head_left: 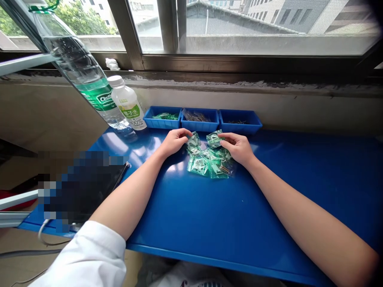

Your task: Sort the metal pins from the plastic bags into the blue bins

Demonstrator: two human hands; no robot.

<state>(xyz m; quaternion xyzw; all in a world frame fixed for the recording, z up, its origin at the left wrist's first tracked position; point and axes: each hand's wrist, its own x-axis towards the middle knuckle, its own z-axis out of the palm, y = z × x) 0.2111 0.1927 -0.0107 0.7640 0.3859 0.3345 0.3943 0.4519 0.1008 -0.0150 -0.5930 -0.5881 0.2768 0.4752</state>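
A small pile of green-tinted plastic bags [199, 165] lies on the blue table, with pale and metal pieces showing inside several of them. At the pile's back left, my left hand [175, 142] has thumb and fingers closed on the edge of one small bag [194, 139]. Across from it, my right hand [239, 149] pinches the right edge of another small green bag [213, 139]. One bag at the pile's right front holds brass-coloured pieces [224, 170]. What exactly the pale pieces are is too small to tell.
Behind the pile stand three blue bins: the left bin [147, 120] holds green bags, the middle bin [199, 127] brownish thin pieces, the right bin [254, 126] dark thin pieces. A water bottle [98, 95] and a white bottle [127, 103] stand left. A dark tablet [89, 191] lies front left.
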